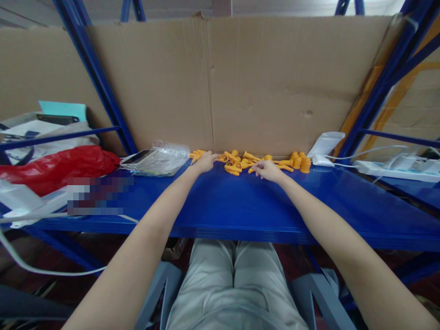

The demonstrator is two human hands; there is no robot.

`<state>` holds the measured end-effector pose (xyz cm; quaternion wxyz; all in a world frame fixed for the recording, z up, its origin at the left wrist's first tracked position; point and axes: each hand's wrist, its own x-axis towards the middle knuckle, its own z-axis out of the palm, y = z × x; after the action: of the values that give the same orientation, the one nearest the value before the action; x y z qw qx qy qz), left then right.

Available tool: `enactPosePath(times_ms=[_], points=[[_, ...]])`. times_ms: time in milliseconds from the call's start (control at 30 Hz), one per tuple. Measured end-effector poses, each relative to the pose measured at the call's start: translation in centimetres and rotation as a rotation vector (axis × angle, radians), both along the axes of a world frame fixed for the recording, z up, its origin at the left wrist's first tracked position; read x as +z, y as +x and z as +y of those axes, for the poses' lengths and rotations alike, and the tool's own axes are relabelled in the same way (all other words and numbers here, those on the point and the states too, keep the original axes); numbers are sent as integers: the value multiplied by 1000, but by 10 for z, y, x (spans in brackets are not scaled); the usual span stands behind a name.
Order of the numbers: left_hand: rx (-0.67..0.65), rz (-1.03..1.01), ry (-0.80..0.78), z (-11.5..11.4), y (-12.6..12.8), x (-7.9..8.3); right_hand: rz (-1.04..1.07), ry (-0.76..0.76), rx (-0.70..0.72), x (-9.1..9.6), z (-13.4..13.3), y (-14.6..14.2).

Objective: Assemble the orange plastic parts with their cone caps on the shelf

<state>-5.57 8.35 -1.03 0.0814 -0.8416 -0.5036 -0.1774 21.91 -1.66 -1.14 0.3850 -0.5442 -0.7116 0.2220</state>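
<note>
A row of small orange plastic pieces lies along the back of the blue shelf, against the cardboard. Some are curved and slender, others round or cup-like. My left hand is at the left part of the row, its fingers drawn together at an orange piece; more slender pieces lie just beyond it. My right hand is further right, pinching the end of a curved orange piece between its fingertips. Several stubby, stepped orange pieces stand upright to the right of that hand.
A clear plastic bag lies left of the pieces, beside a red bag. At the right are a white packet and a white power strip with cables. Blue posts and a cardboard panel bound the blue shelf.
</note>
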Motion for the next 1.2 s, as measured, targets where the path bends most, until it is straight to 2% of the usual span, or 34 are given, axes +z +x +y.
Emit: enactPosePath(times_ms=[300, 633, 733, 833, 967, 1100, 1200], points=[[-62, 35, 23, -7, 16, 9, -47, -12, -24, 2, -2, -2], [-65, -263, 189, -20, 28, 33, -95, 59, -65, -1, 3, 3], [-142, -370, 226, -24, 36, 36, -131, 163, -91, -5, 9, 8], [-277, -483, 253, -30, 49, 36, -160, 292, -108, -10, 14, 9], [-428, -574, 216, -49, 72, 30, -172, 392, 3, -15, 16, 6], [-492, -534, 190, -71, 85, 25, -228, 413, 74, -15, 17, 5], [-491, -419, 187, -85, 82, 24, -279, 470, -13, -13, 19, 8]])
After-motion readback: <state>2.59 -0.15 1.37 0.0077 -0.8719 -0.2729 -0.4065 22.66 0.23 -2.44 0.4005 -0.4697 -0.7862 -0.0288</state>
